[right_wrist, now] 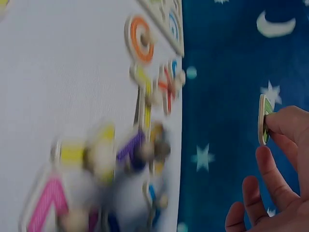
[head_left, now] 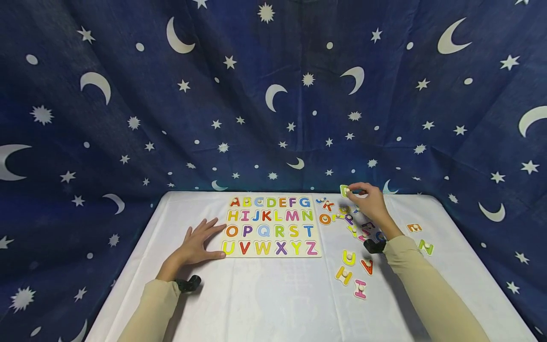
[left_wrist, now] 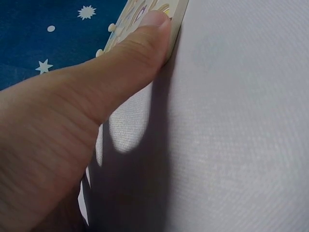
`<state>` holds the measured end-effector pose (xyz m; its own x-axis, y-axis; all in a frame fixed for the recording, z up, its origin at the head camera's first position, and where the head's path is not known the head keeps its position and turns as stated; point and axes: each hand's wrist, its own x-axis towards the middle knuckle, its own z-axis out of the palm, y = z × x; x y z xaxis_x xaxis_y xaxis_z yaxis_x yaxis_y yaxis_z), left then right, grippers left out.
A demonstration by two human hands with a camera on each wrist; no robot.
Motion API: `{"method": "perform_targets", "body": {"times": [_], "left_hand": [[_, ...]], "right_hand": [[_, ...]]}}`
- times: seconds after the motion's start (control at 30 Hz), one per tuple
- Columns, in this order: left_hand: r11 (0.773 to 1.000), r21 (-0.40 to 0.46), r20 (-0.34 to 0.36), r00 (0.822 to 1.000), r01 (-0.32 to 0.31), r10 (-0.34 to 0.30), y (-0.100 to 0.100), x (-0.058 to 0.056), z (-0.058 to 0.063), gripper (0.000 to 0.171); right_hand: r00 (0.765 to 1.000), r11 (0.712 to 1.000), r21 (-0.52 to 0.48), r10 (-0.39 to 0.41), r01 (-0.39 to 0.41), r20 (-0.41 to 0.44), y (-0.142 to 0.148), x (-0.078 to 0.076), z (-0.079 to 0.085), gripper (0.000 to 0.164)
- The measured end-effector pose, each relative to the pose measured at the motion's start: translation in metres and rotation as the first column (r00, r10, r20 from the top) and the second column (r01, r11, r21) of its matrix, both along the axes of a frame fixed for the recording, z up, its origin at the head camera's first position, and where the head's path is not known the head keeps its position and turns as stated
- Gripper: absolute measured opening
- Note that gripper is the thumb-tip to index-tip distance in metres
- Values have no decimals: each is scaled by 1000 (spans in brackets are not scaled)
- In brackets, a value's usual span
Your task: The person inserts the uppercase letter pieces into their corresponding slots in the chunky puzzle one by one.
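Observation:
My right hand [head_left: 368,202] pinches a green letter D piece [head_left: 344,191] above the back of the table, right of the alphabet board [head_left: 273,257]. In the right wrist view the D piece [right_wrist: 262,120] appears nearly edge-on between thumb and fingers. My left hand [head_left: 194,244] lies spread at the board's left side, fingertips touching its edge. Its thumb [left_wrist: 140,41] presses the near left corner in the left wrist view. Knobs show on the A [head_left: 235,202], B [head_left: 247,202] and C [head_left: 259,202] in the top row.
Loose knobbed letters lie right of the board, including an orange O [head_left: 325,219], a yellow U [head_left: 348,257], a yellow H [head_left: 344,275], a pink I [head_left: 360,289] and a green N [head_left: 425,247]. Several overlap beneath my right wrist. A starry blue curtain [head_left: 239,95] hangs behind the white table [head_left: 273,304].

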<state>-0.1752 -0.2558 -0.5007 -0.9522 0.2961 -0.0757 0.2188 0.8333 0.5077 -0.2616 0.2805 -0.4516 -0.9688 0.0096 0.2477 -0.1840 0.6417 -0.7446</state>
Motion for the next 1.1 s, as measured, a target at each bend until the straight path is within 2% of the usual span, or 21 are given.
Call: {"method": "perform_targets", "body": {"times": [0.3,0.5,0.73,0.93,1.1], "left_hand": [[1000,-5,2,1000,-1,1,-3,1,-2,94],[1000,3,-6,1000,0,0,-3,2,-2,93],[1000,-3,-8,1000,-1,1,-3,1,-3,92],[1000,7,-5,1000,-3,3,-3,1,-2,92],[1000,0,-9,1000,-5,5,-3,0,-3,92]], "right_hand": [[996,997,-56,63,-60,68,-63,-14,-3,25],[991,990,-93,112,-105,69,-104,-20,-12,23],[981,986,-71,158,-151,109,-149,-31,-20,20],[976,980,-39,200,-197,86,-178,-41,-26,18],[980,985,-7,174,-174,100,-197,-47,-34,15]]}}
